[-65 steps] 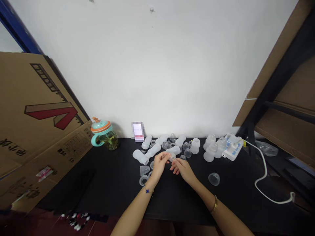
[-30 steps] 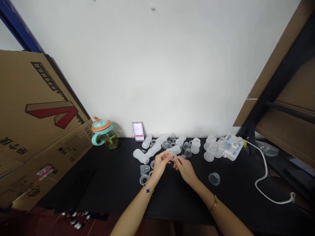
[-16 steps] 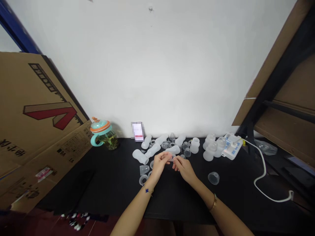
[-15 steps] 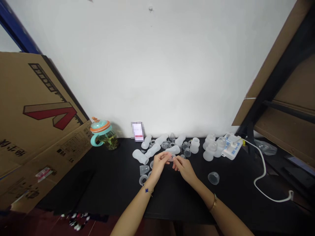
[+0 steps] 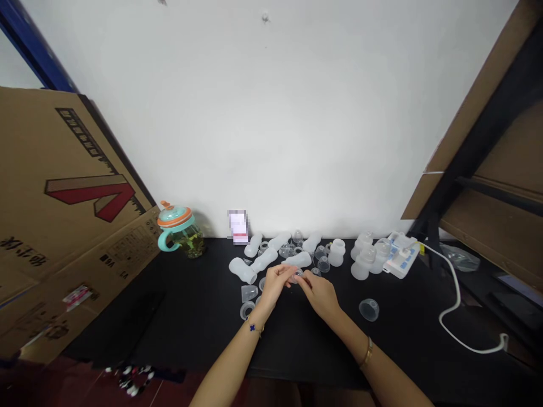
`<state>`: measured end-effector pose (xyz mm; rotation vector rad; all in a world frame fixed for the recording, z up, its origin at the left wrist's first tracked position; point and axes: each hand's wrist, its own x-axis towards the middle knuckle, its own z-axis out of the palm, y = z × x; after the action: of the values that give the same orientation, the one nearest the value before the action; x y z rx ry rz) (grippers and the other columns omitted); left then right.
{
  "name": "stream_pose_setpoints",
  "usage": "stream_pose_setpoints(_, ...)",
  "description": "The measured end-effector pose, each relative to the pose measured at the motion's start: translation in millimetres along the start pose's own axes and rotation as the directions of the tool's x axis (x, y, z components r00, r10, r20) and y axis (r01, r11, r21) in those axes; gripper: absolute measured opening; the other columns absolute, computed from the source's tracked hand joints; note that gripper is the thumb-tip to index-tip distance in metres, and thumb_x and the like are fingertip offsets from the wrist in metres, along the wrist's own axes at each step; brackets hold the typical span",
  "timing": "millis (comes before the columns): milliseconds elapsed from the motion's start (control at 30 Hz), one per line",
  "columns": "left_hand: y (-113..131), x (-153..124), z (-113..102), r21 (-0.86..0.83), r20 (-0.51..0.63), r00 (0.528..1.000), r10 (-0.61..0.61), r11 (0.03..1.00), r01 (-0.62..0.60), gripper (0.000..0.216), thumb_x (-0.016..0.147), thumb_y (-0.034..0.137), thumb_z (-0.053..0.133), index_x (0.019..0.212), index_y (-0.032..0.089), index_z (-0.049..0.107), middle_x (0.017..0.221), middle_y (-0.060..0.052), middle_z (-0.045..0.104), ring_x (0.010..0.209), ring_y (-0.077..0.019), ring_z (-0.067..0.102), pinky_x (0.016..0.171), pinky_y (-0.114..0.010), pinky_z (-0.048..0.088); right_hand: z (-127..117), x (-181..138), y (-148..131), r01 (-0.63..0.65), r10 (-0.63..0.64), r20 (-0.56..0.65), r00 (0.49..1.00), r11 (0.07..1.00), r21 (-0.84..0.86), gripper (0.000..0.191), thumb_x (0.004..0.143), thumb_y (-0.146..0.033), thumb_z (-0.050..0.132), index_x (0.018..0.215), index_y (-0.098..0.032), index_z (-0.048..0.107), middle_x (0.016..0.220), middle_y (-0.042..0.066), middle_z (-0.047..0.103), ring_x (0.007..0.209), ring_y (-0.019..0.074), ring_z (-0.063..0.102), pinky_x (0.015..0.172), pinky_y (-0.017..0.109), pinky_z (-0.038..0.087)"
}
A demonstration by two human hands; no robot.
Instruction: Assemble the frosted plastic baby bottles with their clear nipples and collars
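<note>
Over the middle of a black table (image 5: 203, 316) my left hand (image 5: 275, 284) and my right hand (image 5: 319, 293) meet, fingers pinched together around a small clear plastic piece (image 5: 297, 275). Just behind them lie several translucent white bottles (image 5: 263, 259) on their sides, with clear rings and domed caps (image 5: 323, 263) scattered among them. A clear ring (image 5: 246, 310) and a small cup-shaped part (image 5: 249, 293) rest left of my left wrist.
A teal and orange lidded cup (image 5: 180, 230) stands at the back left by a large cardboard box (image 5: 72, 215). Upright bottles (image 5: 365, 254), a white power strip (image 5: 402, 254) with cable (image 5: 456, 305), and a lone clear cap (image 5: 369, 309) sit at the right. Wooden shelving (image 5: 487, 169) rises at far right.
Both hands stay together at the same spot, with fingers shifting slightly around the small clear piece. The view wobbles a little; nothing else on the table has moved.
</note>
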<state>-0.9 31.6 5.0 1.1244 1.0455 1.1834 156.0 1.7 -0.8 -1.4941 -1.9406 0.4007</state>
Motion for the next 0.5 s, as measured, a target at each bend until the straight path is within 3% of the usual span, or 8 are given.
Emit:
stream_pose_setpoints(167, 0.7, -0.2, 0.1, 0.018, 0.011, 1.0, -0.012, 1.0, 0.012, 0.037, 0.069, 0.047, 0.079, 0.077, 0.011, 0.076, 0.062, -0.003, 0.065, 0.053, -0.011, 0.053, 0.047, -0.02, 0.039, -0.6, 0.9, 1.8, 0.012, -0.011, 0.02, 1.0, 1.0, -0.026, 0.039, 0.101, -0.044, 0.039, 0.072, -0.024, 0.056, 0.068, 0.001, 0.068, 0.062, 0.0181, 0.062, 0.056, 0.027, 0.027)
stream_pose_setpoints(500, -1.8, 0.7, -0.8, 0.006, 0.026, 0.999, -0.024, 1.0, 0.024, 0.037, 0.07, 0.046, 0.079, 0.079, 0.011, 0.077, 0.065, -0.004, 0.067, 0.054, -0.0103, 0.054, 0.046, -0.018, 0.039, -6.4, 2.7, -1.8, -0.027, 0.022, 0.043, 0.999, 0.995, 0.098, 0.044, 0.1, -0.045, 0.039, 0.065, -0.022, 0.052, 0.06, -0.002, 0.063, 0.057, 0.0147, 0.059, 0.057, 0.025, 0.032)
